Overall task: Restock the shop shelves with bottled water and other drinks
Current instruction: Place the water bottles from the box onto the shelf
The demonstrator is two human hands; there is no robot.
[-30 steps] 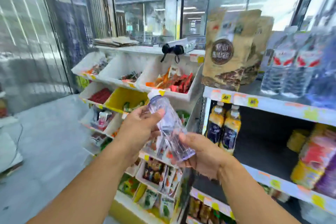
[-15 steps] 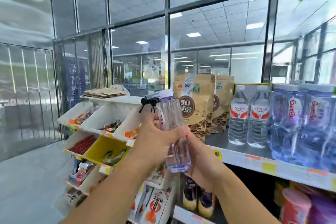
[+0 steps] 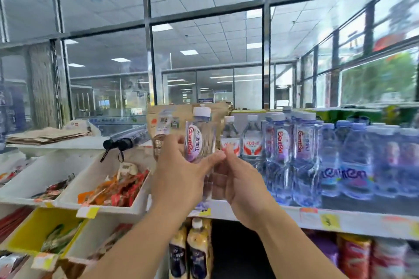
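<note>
- Bottle (image 3: 199,140) of water, clear with a white cap and a purple-and-white label, stands upright between both hands above the front edge of the top shelf (image 3: 317,217), near that shelf's left end.
- Left hand (image 3: 181,179) wraps the bottle's left side, thumb stretched across the front under the label, fingers curled round the far side.
- Right hand (image 3: 238,183) cups the lower right side; its fingertips (image 3: 229,149) touch the bottle by the label. Both hands are closed on the bottle, not spread.
- Step in hand, as I judge it: carrying one bottle to its place on the top shelf; it is not yet set down.
- Just beyond, two red-label bottles (image 3: 240,142) stand beside brown pouches (image 3: 163,129) near the shelf's left end; matching purple-label bottles (image 3: 292,154) fill the row to the right.
- Next move likely calls for lowering the bottle upright into a gap beside its own brand, label forward, without knocking the neighbours.
- Left of the shelf, white bins (image 3: 74,172) hold snack packets; they play no part.
</note>
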